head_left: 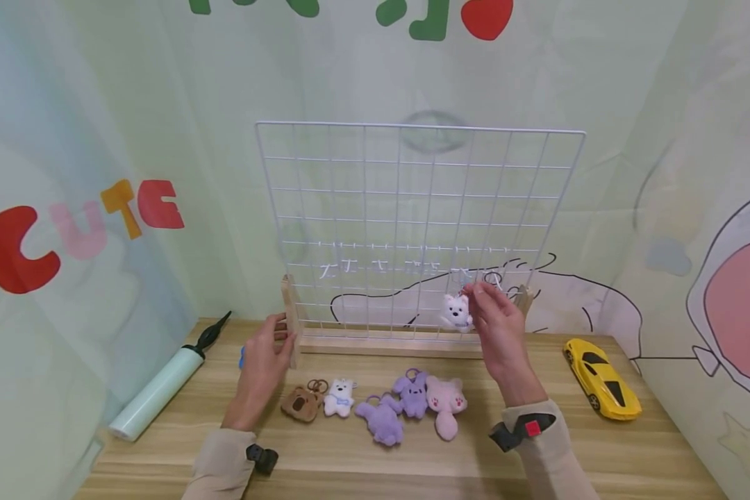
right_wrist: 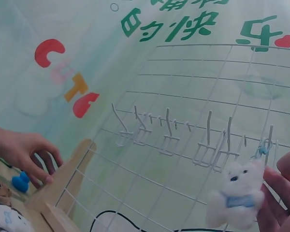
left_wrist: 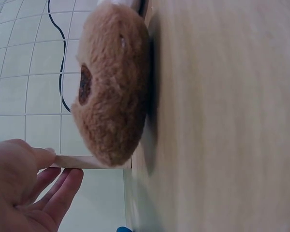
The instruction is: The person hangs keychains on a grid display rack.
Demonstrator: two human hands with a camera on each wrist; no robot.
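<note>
My right hand [head_left: 500,337] pinches a white plush dog keychain [head_left: 457,312] near its top and holds it up at a wire grid rack [head_left: 381,208]. In the right wrist view the dog [right_wrist: 238,195] wears a light blue bow, and its blue clasp [right_wrist: 263,149] overlaps one of the white hooks [right_wrist: 210,137] on the grid. At the rack's left end my left hand [head_left: 265,361] grips the wooden side post [head_left: 292,316], thumb on one side and fingers on the other. The left wrist view shows a brown plush bear keychain [left_wrist: 113,87] close by.
In front of the rack lie the brown bear [head_left: 302,403], another white dog [head_left: 339,398], two purple plush keychains [head_left: 381,420] and a pink one [head_left: 446,403]. A pale green hand pump [head_left: 159,392] lies left; a yellow toy car [head_left: 602,378] stands right.
</note>
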